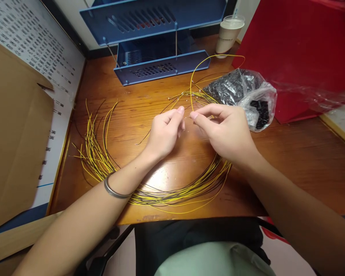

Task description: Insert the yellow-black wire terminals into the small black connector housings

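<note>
A yellow wire (192,84) is pinched near its end between the thumb and forefinger of my right hand (228,128); the rest of it arcs up and over toward the plastic bag. Close by on the left, my left hand (167,130) has its fingers curled and its thumb pressed on the forefinger. Whatever lies between those fingertips is too small or hidden to make out. Under both hands a loose ring of yellow and black wires (172,197) curves around on the wooden table (132,119). Some wire ends near the bag carry small tips.
A clear bag of small black pieces (232,90) sits right of the wires. Behind stand a blue two-tier rack (161,71) and a lidded cup with a straw (228,36). A red bag (301,57) is on the right, cardboard (17,134) on the left.
</note>
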A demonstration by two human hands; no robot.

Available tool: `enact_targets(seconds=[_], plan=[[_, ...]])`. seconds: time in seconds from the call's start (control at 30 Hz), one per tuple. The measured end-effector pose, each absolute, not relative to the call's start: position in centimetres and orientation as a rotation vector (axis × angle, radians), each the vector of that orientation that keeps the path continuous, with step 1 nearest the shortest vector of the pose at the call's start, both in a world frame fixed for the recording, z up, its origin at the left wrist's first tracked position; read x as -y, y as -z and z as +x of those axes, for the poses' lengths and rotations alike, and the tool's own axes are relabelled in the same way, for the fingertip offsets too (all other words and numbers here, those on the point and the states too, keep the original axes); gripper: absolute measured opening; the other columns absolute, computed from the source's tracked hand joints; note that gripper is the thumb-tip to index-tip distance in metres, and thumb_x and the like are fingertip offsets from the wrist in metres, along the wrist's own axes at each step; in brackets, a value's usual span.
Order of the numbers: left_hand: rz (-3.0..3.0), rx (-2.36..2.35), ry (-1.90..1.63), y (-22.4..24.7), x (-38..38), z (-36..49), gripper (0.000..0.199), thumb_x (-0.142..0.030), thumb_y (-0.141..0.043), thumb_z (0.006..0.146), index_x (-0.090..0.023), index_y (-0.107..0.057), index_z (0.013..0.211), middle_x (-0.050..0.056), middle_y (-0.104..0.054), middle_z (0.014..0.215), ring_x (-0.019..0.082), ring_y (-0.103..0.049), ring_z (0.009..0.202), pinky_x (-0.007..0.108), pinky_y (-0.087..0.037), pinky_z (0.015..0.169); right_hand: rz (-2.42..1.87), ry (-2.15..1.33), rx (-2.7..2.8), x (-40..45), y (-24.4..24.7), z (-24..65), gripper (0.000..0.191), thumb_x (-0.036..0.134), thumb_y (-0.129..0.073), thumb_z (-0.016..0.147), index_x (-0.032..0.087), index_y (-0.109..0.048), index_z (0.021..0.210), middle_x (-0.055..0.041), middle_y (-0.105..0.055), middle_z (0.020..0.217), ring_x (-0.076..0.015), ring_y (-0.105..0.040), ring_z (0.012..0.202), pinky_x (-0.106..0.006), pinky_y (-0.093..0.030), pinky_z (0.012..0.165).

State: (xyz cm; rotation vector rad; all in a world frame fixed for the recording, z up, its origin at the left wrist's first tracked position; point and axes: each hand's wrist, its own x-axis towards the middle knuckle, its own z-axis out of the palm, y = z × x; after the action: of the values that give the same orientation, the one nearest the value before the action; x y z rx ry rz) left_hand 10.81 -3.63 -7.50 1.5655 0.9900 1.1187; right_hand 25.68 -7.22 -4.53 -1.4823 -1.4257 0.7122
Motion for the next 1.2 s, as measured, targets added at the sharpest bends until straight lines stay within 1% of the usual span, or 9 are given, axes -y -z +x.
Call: enact_targets(seconds=[0.13, 0.2, 0.37, 0.63, 0.8, 0.9, 1.0, 1.07, 1.2], plan=[[1.606, -0.831, -1.034, 7.5, 3.8, 10.6, 0.037, -0.035, -0.052, 0.102, -0.017, -0.061, 0.071, -0.003, -0.055, 0.054, 0.009, -0.049, 0.051, 0.023, -0.041, 0.057, -1.391, -0.91, 1.308, 6.9, 4.3, 25.8, 0.018, 0.021, -0.07, 0.086, 0.019, -0.073, 0.068, -0.0024, -0.075, 0.073, -0.0151, -0.067, 0.071, -0.03, -0.053, 0.069], [1.642, -0.801, -0.949, 7.5, 4.0, 10.6, 0.032, -0.032, -0.051, 0.101, -0.017, -0.064, 0.075, -0.002, -0.058, 0.056, 0.01, -0.052, 0.053, 0.023, -0.042, 0.058, -1.357, -1.016, 1.232, 6.8, 4.4, 25.9, 0.019, 0.024, -0.072, 0.085, 0.019, -0.072, 0.067, -0.0021, -0.071, 0.069, -0.015, -0.066, 0.069, -0.029, -0.052, 0.066], [1.789, -0.811, -0.828, 7.3, 4.5, 10.6, 0.044, -0.036, -0.052, 0.1, -0.016, -0.062, 0.062, 0.0, -0.061, 0.056, 0.01, -0.054, 0.056, 0.023, -0.04, 0.058, -1.352, -1.08, 1.161, 6.7, 4.8, 26.2, 0.015, 0.028, -0.076, 0.082, 0.019, -0.075, 0.069, 0.0003, -0.061, 0.058, -0.0124, -0.055, 0.056, -0.027, -0.044, 0.052], [1.849, -0.805, -0.692, 7.5, 4.4, 10.5, 0.046, -0.033, -0.052, 0.101, -0.016, -0.063, 0.059, 0.002, -0.068, 0.059, 0.011, -0.057, 0.056, 0.024, -0.044, 0.063, -1.297, -1.251, 1.027, 6.8, 4.3, 25.8, 0.011, 0.027, -0.077, 0.083, 0.018, -0.072, 0.079, 0.0007, -0.065, 0.066, -0.0084, -0.052, 0.051, -0.025, -0.044, 0.049], [1.805, -0.812, -0.748, 7.3, 4.6, 10.4, 0.049, -0.037, -0.054, 0.101, -0.015, -0.066, 0.059, 0.002, -0.064, 0.055, 0.009, -0.053, 0.052, 0.024, -0.041, 0.059, -1.291, -1.278, 1.024, 6.9, 3.9, 25.7, 0.008, 0.024, -0.074, 0.086, 0.018, -0.071, 0.082, -0.0017, -0.07, 0.07, -0.0123, -0.063, 0.059, -0.025, -0.05, 0.052], [1.688, -0.821, -0.844, 7.3, 4.4, 10.3, 0.048, -0.05, -0.053, 0.101, -0.014, -0.075, 0.078, 0.002, -0.066, 0.059, 0.01, -0.054, 0.052, 0.025, -0.041, 0.055, -1.273, -1.063, 1.0, 6.9, 3.9, 26.2, 0.007, 0.025, -0.075, 0.086, 0.019, -0.073, 0.086, -0.0042, -0.076, 0.083, -0.0132, -0.068, 0.066, -0.025, -0.053, 0.056], [1.556, -0.825, -0.936, 7.4, 4.0, 10.3, 0.057, -0.062, -0.046, 0.102, -0.015, -0.077, 0.095, 0.001, -0.063, 0.059, 0.01, -0.052, 0.049, 0.025, -0.041, 0.053, -1.276, -0.927, 1.048, 6.8, 3.9, 26.6, 0.007, 0.027, -0.076, 0.086, 0.021, -0.074, 0.086, -0.0045, -0.078, 0.083, -0.0156, -0.071, 0.071, -0.027, -0.056, 0.059], [1.524, -0.833, -0.997, 7.5, 3.7, 10.4, 0.058, -0.065, -0.047, 0.101, -0.016, -0.077, 0.094, 0.001, -0.061, 0.061, 0.01, -0.052, 0.052, 0.025, -0.042, 0.053, -1.31, -0.984, 1.166, 6.9, 3.9, 26.4, 0.005, 0.024, -0.077, 0.084, 0.021, -0.075, 0.08, -0.0048, -0.078, 0.078, -0.018, -0.073, 0.072, -0.029, -0.059, 0.063], [1.525, -0.872, -1.096, 7.8, 3.6, 10.6, 0.048, -0.062, -0.06, 0.096, -0.017, -0.077, 0.094, 0.002, -0.066, 0.07, 0.011, -0.057, 0.061, 0.024, -0.044, 0.055, -1.297, -1.161, 1.427, 7.2, 3.9, 25.8, 0.012, 0.015, -0.073, 0.082, 0.019, -0.076, 0.071, -0.0055, -0.079, 0.077, -0.0181, -0.075, 0.074, -0.032, -0.063, 0.075]])
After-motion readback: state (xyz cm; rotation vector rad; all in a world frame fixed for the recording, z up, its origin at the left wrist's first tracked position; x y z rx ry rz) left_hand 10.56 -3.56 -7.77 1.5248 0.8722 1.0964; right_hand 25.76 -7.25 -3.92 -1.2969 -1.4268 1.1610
